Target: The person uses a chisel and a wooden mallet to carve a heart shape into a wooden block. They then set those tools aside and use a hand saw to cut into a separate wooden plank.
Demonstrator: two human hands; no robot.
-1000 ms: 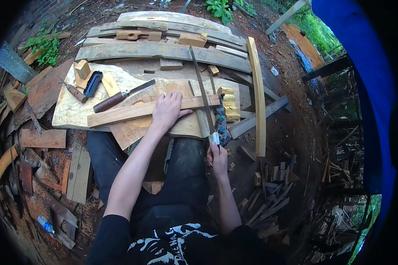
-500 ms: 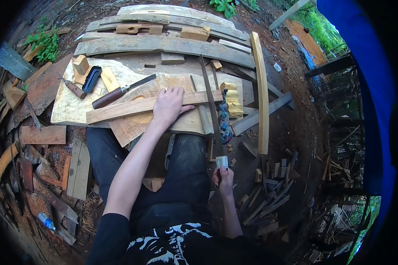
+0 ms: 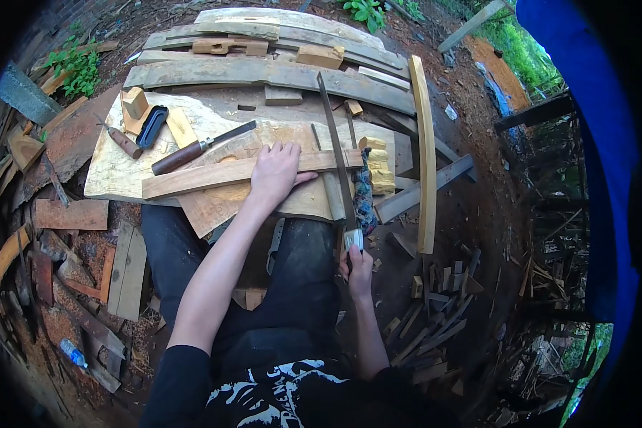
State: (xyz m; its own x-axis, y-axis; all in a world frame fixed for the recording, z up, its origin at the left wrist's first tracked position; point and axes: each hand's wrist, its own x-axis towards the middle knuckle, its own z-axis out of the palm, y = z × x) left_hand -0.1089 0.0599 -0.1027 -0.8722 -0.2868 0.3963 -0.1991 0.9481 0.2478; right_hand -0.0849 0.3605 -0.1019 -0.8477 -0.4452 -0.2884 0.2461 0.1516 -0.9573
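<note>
My left hand [image 3: 277, 171] is wrapped over a long wooden strip [image 3: 200, 178] lying across the bench board, its thumb stretched to the right along the near side. My right hand [image 3: 358, 267] grips the pale handle [image 3: 354, 240] of a handsaw [image 3: 335, 139]. The long dark blade points away from me and crosses the strip near its right end. Whether it has cut into the wood is too small to tell. Just right of the blade, a bundle wrapped in patterned cloth [image 3: 364, 203] hangs by the strip's end. A chisel [image 3: 178, 157] with a brown handle lies behind the strip.
On the pale board [image 3: 114, 178] are a black oblong case [image 3: 152, 127], a wooden-handled tool [image 3: 125, 143] and small blocks. Long planks [image 3: 264, 71] lie behind. An upright-looking beam [image 3: 422, 157] stands at right, with offcuts [image 3: 442, 285] on the ground below.
The saw and my right hand have moved forward, away from me, and slightly left. My left hand stays on the wooden strip; the whole view has shifted slightly.
</note>
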